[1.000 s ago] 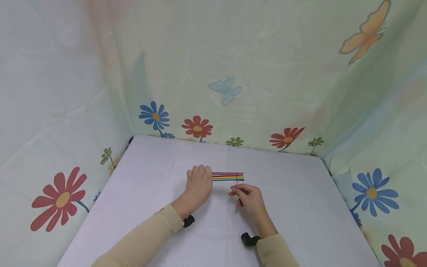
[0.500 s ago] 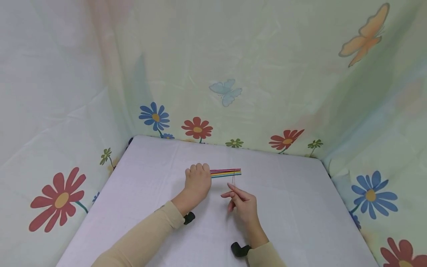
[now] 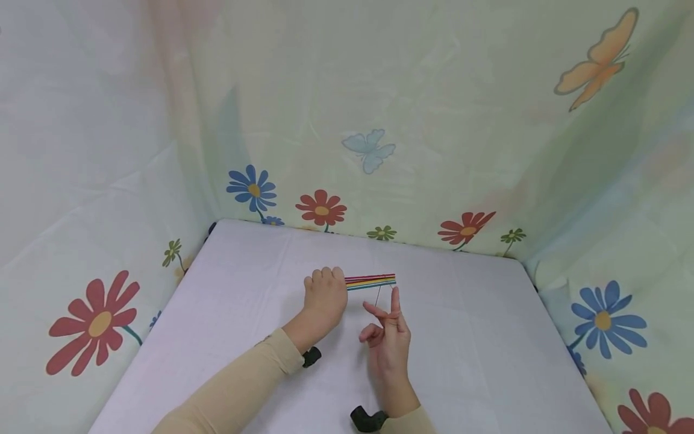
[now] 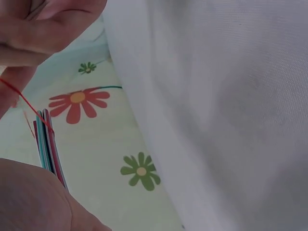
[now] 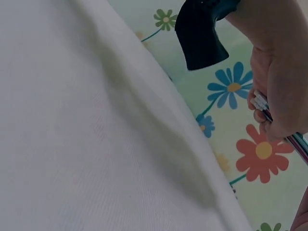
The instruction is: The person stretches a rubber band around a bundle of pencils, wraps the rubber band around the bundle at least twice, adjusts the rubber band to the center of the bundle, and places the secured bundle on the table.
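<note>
My left hand (image 3: 325, 301) grips a bundle of thin coloured sticks (image 3: 371, 281), red, yellow and blue-green among them. Their free ends point right, above the table. In the right wrist view, pale ends of the sticks (image 5: 260, 102) poke out of the other side of that fist. A thin red rubber band (image 4: 23, 98) passes round the bundle near its free end and stretches to my right hand (image 3: 391, 352). That hand, palm towards the head camera, holds the band with one finger upright and another pointing left. Its exact finger hold on the band is too small to tell.
A white cloth covers the table (image 3: 461, 325). Flower-printed curtains (image 3: 444, 150) stand behind it and at both sides. Black camera mounts sit at both wrists, the right one (image 3: 367, 419) near the lower edge of the view.
The right hand has turned palm up and shifted slightly left, spreading the band between its fingers. The left hand still grips the sticks, whose free ends have risen a little.
</note>
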`<action>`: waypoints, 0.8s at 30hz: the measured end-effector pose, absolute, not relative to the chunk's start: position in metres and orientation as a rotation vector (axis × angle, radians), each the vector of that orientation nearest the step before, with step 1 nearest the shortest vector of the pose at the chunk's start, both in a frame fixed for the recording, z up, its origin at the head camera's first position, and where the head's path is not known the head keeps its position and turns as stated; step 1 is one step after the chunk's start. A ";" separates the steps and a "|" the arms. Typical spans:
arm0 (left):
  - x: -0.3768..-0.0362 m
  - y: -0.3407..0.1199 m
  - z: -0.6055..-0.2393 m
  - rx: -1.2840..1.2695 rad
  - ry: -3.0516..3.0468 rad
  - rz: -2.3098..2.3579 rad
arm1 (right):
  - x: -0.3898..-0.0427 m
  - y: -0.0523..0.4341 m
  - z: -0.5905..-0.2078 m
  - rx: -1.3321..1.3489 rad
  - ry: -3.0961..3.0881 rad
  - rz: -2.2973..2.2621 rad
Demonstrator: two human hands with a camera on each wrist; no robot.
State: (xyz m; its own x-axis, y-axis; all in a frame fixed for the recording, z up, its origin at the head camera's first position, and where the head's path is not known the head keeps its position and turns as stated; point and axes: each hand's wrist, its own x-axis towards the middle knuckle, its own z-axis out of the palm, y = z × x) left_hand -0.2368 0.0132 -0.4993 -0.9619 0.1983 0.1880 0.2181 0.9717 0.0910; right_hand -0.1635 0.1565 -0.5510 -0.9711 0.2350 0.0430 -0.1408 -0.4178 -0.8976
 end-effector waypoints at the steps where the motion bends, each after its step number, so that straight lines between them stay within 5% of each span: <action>1: -0.236 0.013 -0.499 -0.312 -2.939 -0.163 | -0.163 0.155 -0.549 -0.155 -1.527 2.498; 15: -0.235 0.011 -0.493 -0.299 -2.901 -0.067 | -0.179 0.173 -0.542 -0.328 -0.716 3.065; 24: -0.233 0.007 -0.494 -0.387 -2.833 -0.021 | -0.185 0.197 -0.544 -0.328 -0.786 3.183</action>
